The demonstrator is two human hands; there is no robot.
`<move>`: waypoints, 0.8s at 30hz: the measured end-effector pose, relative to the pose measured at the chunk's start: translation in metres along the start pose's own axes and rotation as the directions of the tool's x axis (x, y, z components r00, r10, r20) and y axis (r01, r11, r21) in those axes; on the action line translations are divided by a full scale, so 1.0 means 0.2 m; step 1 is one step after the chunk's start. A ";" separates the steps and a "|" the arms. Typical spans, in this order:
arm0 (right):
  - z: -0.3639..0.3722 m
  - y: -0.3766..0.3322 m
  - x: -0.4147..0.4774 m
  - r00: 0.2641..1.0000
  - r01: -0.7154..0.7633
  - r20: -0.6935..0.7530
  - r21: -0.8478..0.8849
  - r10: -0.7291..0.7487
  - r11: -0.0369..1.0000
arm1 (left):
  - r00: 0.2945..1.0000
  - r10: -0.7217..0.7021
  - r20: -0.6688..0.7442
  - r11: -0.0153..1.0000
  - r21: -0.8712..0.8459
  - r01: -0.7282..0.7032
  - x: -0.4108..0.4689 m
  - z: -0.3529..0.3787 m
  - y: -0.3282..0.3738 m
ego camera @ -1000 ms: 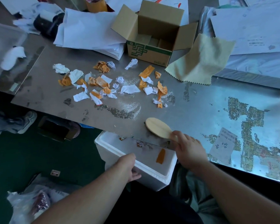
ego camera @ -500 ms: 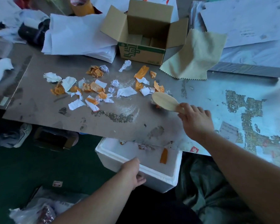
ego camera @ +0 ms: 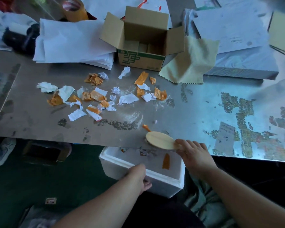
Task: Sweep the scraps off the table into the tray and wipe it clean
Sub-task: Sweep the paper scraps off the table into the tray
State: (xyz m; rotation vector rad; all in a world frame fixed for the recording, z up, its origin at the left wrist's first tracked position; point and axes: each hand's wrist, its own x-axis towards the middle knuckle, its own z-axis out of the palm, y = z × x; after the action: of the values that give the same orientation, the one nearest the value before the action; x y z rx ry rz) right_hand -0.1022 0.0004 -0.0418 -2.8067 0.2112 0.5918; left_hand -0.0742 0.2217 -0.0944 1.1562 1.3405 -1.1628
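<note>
Left of the cardboard box [ego camera: 141, 60], a stack of white paper [ego camera: 72, 43] lies on the desk [ego camera: 31, 127], with a roll of brown tape [ego camera: 75, 9] behind it. In front of the box and spreading to its left, the scraps [ego camera: 95, 96], crumpled white and orange bits, lie scattered among patches of white powder. The box stands open, its flaps up, and its front bears a green maze-like print with a green band; the small lettering there is too fine to read. Nearer the person than the box, below the desk's near edge, the left hand [ego camera: 138, 176] grips the near rim of the white foam tray [ego camera: 164, 186], which holds one orange strip [ego camera: 166, 161]. At the desk edge straight in front of the box lies the wooden-backed brush [ego camera: 160, 139], a small orange scrap [ego camera: 146, 127] just beside its far end; the right hand [ego camera: 194, 155] clasps its handle. Right of the box a pale yellow cloth [ego camera: 189, 63] lies touching its flap. Further right and nearer, a paper label [ego camera: 225, 137] is stuck to the desk, its writing unreadable.
</note>
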 end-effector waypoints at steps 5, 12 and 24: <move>-0.06 -0.06 0.12 0.971 -0.189 -0.134 0.093 0.200 0.978 | 1.000 0.005 0.011 1.000 0.026 -0.006 0.03 -0.04 0.02; 0.00 -0.14 0.05 0.981 -0.192 -0.012 0.045 0.193 0.980 | 0.999 0.042 0.024 0.992 0.118 -0.044 0.02 -0.06 0.04; 0.01 -0.14 -0.10 0.997 -0.061 -0.046 0.040 0.063 0.997 | 0.999 0.044 0.025 0.988 0.149 -0.047 -0.01 -0.05 0.05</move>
State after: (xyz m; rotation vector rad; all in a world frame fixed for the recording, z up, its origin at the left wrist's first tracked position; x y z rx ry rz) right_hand -0.1149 0.0300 -0.0299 -2.7872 0.3169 0.5296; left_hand -0.0654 0.2329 -0.0920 1.2706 1.2213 -1.2562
